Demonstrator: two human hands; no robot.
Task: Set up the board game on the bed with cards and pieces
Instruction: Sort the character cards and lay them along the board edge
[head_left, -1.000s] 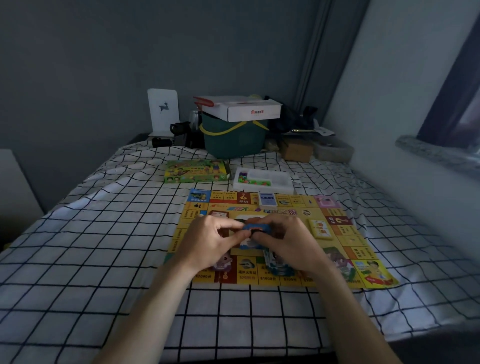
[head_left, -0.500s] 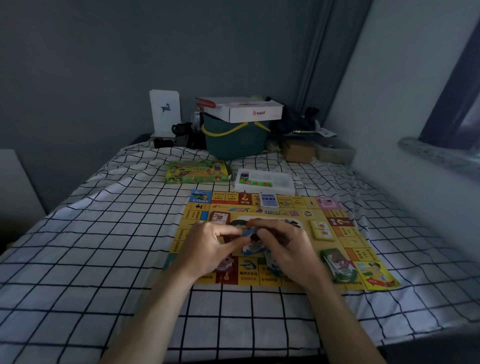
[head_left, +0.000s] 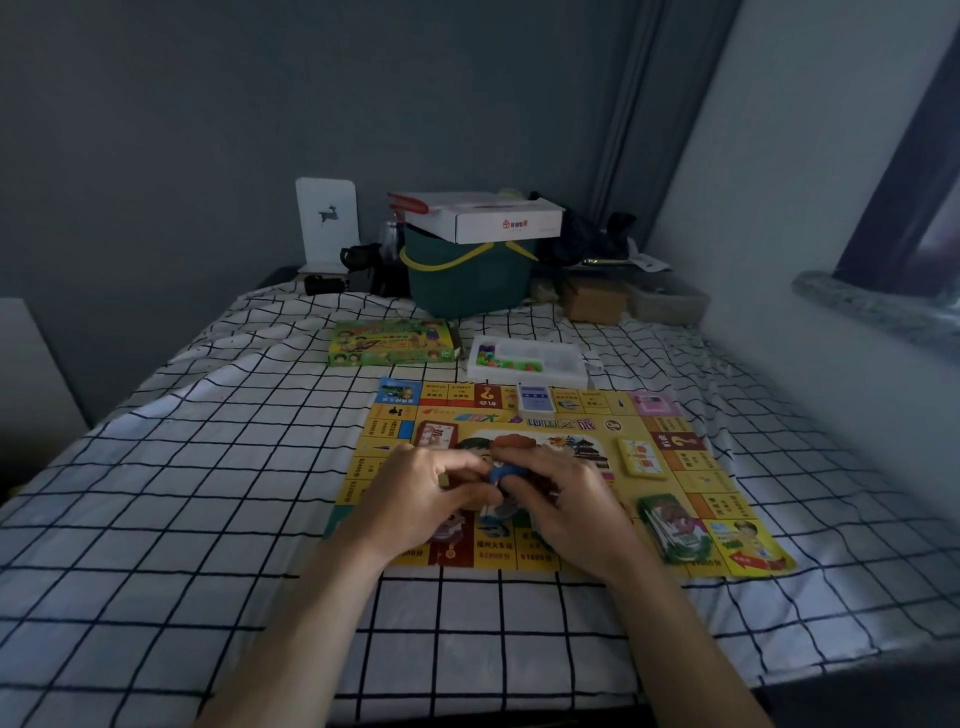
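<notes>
On the grid-patterned bed (head_left: 156, 519) the game board (head_left: 722, 499) lies unfolded, with card decks at twelve, two and four o'clock. At its centre both hands, left hand (head_left: 415, 499) and right hand (head_left: 566, 504), pinch a small blue stack (head_left: 500, 474); the tray of pieces (head_left: 527, 358) waits at twelve.

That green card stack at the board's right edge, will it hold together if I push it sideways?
Probably not. The green card stack is already fanned and leaning, so the cards would likely slide apart. It sits on the glossy yellow game board, so it may skid. The thin board over the soft checked bedsheet may shift too.
</notes>
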